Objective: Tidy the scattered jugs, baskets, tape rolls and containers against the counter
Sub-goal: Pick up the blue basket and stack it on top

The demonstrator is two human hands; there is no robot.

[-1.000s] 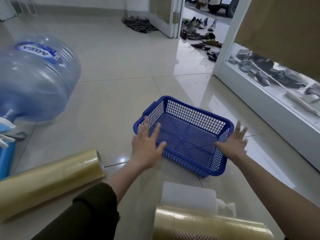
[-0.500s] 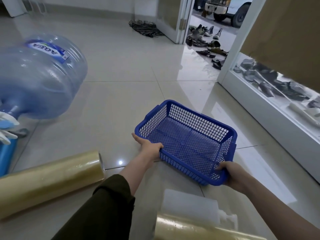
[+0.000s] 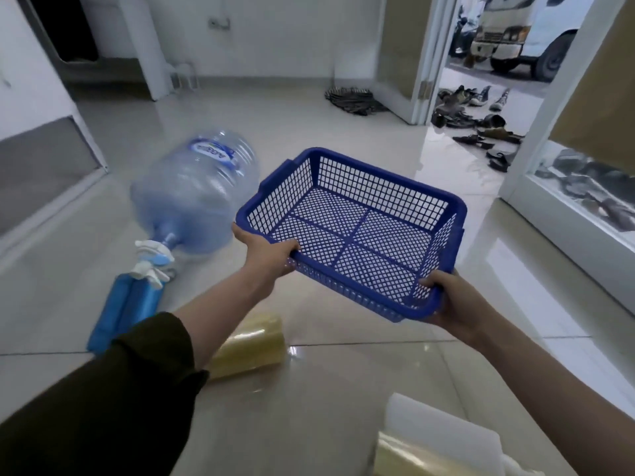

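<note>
Blue plastic mesh basket (image 3: 357, 221), empty and held above the tiled floor (image 3: 343, 389), looks light and stiff. The left hand (image 3: 271, 255) and right hand (image 3: 453, 300) each grip a near rim corner, a sound hold. Underfoot lie a white plastic container (image 3: 439, 424) and yellowish tape rolls (image 3: 251, 341), then blue spray bottles (image 3: 127, 304) and a large clear water jug (image 3: 196, 197) on its side, all to step round.

A person's left hand (image 3: 271, 255) and right hand (image 3: 458, 302) grip the near corners of a blue mesh basket (image 3: 364, 292) above a tiled floor (image 3: 343, 389), beside a water jug (image 3: 192, 201) lying on its side.
</note>
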